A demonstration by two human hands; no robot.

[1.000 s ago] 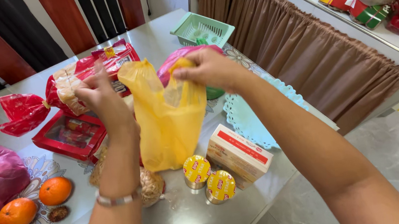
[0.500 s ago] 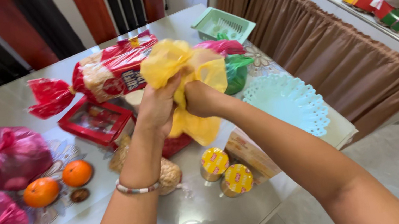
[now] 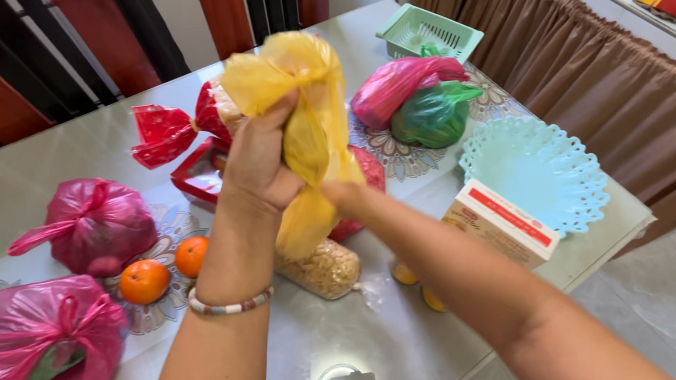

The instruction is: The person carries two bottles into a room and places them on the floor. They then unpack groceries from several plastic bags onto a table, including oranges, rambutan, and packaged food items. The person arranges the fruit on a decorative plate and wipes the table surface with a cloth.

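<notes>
My left hand (image 3: 256, 168) is clenched around a crumpled yellow plastic bag (image 3: 302, 97), held up above the table. My right hand (image 3: 345, 194) sits just below it, gripping the bag's lower part; the fingers are mostly hidden behind the plastic. Under the bag lie a clear packet of brown grains (image 3: 325, 269) and a red packet (image 3: 365, 179). A cream and red box (image 3: 499, 223) lies to the right of my right forearm.
On the grey table (image 3: 17, 193): pink bags (image 3: 89, 225) (image 3: 10, 355), two oranges (image 3: 164, 271), a red bread bag (image 3: 168, 130), a red tray (image 3: 198, 177), pink and green bags (image 3: 419, 102), a pale blue lacy bowl (image 3: 545, 172), a green basket (image 3: 430, 29). A brown curtain (image 3: 610, 96) hangs right.
The yellow bag, held open between both hands a second ago, is now bunched up and raised in my left fist. The view has shifted right, so table items appear further left.
</notes>
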